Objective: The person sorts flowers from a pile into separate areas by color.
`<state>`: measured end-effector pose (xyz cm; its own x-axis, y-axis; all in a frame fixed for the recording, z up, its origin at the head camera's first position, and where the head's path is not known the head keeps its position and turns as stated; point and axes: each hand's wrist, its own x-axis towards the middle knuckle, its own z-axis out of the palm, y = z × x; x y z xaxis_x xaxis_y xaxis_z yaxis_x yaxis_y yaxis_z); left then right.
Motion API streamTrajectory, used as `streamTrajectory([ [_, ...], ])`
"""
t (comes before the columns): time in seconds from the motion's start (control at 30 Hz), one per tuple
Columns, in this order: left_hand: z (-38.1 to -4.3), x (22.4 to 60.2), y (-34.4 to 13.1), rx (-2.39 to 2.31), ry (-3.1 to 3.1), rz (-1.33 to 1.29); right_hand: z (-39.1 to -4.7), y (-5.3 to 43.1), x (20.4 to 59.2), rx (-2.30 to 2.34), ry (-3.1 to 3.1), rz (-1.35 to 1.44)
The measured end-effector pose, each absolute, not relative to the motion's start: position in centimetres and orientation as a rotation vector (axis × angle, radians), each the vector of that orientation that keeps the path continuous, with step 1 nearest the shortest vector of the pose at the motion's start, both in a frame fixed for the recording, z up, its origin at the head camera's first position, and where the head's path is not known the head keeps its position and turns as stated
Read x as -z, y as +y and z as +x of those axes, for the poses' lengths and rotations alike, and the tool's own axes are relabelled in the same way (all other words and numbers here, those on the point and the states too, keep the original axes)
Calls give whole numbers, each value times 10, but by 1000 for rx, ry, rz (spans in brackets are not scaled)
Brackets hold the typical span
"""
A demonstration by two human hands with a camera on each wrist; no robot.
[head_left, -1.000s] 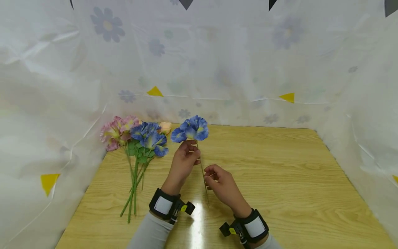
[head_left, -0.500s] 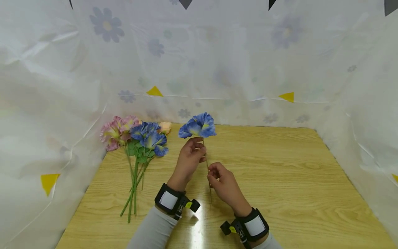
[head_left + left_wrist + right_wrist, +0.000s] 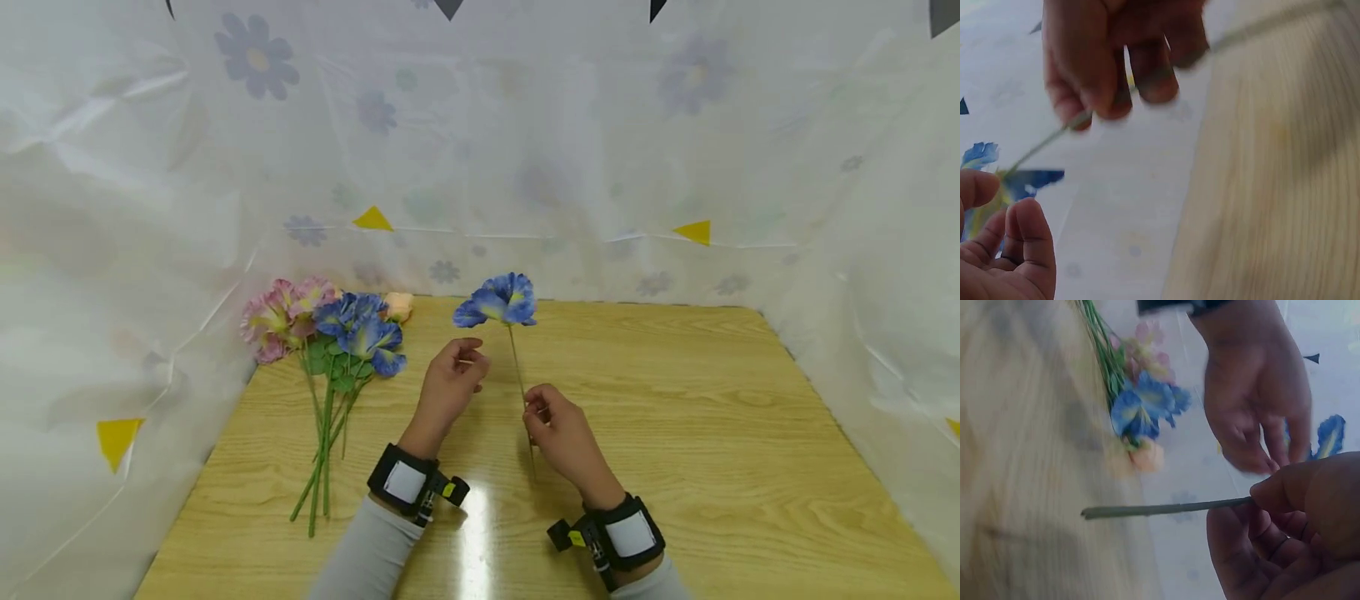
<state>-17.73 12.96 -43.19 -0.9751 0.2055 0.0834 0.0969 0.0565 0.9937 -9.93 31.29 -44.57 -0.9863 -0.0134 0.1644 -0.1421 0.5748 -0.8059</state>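
A single blue artificial flower (image 3: 497,302) with yellowish petal centres stands upright over the table on a thin green stem. My right hand (image 3: 568,435) pinches that stem partway down between thumb and fingers. In the right wrist view, the lower stem (image 3: 1163,509) sticks out past the fingers to its cut end. My left hand (image 3: 448,387) is just left of the stem, below the bloom, fingers loosely bent and holding nothing. The left wrist view shows a gap between its thumb and fingertips (image 3: 1032,222), with the bloom behind them.
On the table's (image 3: 675,433) left side lies a bunch of artificial flowers: pink ones (image 3: 281,321), blue ones (image 3: 363,329) and a peach one (image 3: 399,307), their green stems (image 3: 322,467) pointing toward me. White sheeting (image 3: 540,150) with flower prints encloses the back and sides.
The blue flower has moved right, now in my right hand's pinch. My left hand has let go of the stem and drawn slightly back left. The bunch has stayed put.
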Motion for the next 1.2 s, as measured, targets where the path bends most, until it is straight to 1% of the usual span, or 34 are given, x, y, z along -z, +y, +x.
streamTrajectory([
  [0.1, -182, 439, 111, -1919, 2433, 364, -104, 345, 447, -1256, -2651, 43],
  [0.27, -188, 443, 73, -1680, 2666, 384, -110, 417, 450, -1037, -2655, -171],
  [0.5, -191, 445, 22, -1334, 2936, 400, -100, 513, 446, -882, -2736, -425],
  [0.67, -191, 448, -6, -968, 3140, 301, -97, 567, 445, -769, -2797, -555],
  [0.83, -189, 449, -24, -757, 3110, 160, -96, 605, 444, -635, -2859, -586],
  [0.97, -192, 450, -27, -707, 3018, 152, -93, 626, 447, -531, -2913, -601],
  [1.2, -197, 453, -28, -659, 2957, 119, -90, 639, 467, -469, -3000, -591],
])
